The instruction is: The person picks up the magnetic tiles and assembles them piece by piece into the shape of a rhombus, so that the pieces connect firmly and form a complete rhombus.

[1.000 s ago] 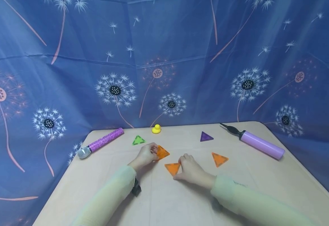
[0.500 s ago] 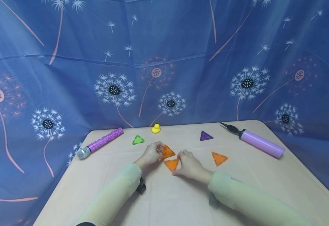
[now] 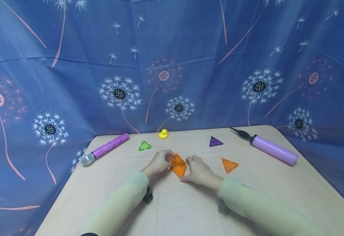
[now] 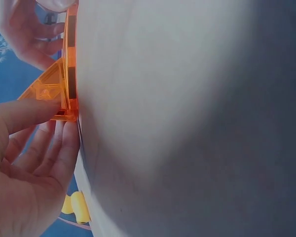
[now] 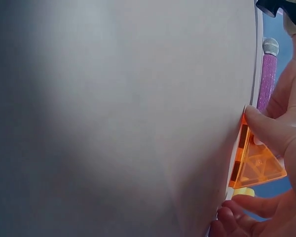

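Observation:
Two translucent orange triangle magnetic tiles meet edge to edge at the middle of the table. My left hand [image 3: 159, 161] pinches the far tile [image 3: 178, 159], which tilts up from the table in the left wrist view, thumb on its face and fingers behind. The near tile [image 3: 179, 171] lies low on the table, also seen edge-on as an orange strip [image 4: 72, 54]. My right hand [image 3: 198, 173] holds this near tile at its right side, thumb at the near corner and fingertips by the far right one. Its fingertip contact is hard to see in the right wrist view.
A third orange triangle tile [image 3: 229, 165] lies to the right, a purple one [image 3: 215, 142] behind it. Farther left are a green triangle tile [image 3: 144, 146], a yellow rubber duck [image 3: 163, 134] and a glittery purple microphone [image 3: 110, 146]. A lilac hand pump [image 3: 273, 149] lies at the right edge.
Both tiles have come together: the left hand moved its tile rightward, while the right hand shifted slightly away from the body. Their edges, apart earlier, now touch.

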### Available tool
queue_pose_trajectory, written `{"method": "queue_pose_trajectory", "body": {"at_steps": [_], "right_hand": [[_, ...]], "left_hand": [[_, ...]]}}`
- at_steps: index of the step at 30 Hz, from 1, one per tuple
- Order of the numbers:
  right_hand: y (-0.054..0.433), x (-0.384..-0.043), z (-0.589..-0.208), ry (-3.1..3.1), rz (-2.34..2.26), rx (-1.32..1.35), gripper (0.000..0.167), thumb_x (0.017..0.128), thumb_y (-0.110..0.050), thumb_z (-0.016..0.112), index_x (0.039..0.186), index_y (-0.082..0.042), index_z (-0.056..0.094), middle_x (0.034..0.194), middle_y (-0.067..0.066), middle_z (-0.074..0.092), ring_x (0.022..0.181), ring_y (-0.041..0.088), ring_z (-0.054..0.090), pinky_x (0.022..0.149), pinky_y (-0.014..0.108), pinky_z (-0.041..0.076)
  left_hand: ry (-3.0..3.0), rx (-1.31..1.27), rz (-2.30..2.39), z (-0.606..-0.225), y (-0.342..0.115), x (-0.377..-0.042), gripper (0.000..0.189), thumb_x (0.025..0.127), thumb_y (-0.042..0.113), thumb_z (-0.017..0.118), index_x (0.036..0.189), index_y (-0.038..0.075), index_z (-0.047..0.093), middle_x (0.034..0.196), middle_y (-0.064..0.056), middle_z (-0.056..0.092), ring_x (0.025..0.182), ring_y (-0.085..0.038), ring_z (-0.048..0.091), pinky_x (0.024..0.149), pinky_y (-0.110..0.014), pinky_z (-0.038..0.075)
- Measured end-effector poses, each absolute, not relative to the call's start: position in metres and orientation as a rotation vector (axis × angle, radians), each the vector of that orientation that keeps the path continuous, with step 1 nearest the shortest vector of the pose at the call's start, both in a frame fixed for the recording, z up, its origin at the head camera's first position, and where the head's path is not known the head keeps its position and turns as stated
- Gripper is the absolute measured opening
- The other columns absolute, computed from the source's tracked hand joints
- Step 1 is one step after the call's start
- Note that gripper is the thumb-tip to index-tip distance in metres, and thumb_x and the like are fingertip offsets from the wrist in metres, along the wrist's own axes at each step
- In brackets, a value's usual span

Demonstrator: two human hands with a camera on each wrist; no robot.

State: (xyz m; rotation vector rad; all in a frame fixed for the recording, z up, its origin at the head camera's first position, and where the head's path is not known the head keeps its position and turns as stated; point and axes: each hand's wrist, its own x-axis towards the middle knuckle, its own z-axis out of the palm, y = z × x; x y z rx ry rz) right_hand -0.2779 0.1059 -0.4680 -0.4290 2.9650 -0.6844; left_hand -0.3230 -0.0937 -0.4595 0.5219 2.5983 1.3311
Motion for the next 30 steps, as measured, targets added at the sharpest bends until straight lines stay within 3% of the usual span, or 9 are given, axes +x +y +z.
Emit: {"method": "queue_pose_trajectory", "body": {"at_steps": [23, 30], "right_hand": [[0.104, -0.281, -0.464, 2.947, -0.699, -0.455, 0.072, 0.068, -0.050, 0.092, 0.116, -0.006, 0.063, 0.098, 0.004, 0.052, 0.092, 0.023, 0.051, 0.076, 0.041, 0.052], [0.105, -0.284, -0.465, 2.963, -0.699, -0.457, 0.071, 0.068, -0.050, 0.092, 0.116, -0.006, 0.063, 0.100, 0.004, 0.053, 0.094, 0.024, 0.052, 0.078, 0.042, 0.053]], "left_hand": [[2.690, 0.622, 1.201, -0.462, -0.093, -0.322, 0.026, 0.081, -0.013, 0.073, 0.101, 0.004, 0.073, 0.096, -0.006, 0.073, 0.083, -0.017, 0.065, 0.072, -0.028, 0.057], [2.644, 0.568, 1.257, -0.462, -0.104, -0.327, 0.033, 0.081, -0.015, 0.063, 0.107, 0.003, 0.071, 0.097, -0.006, 0.070, 0.084, -0.019, 0.065, 0.065, -0.028, 0.057]]}}
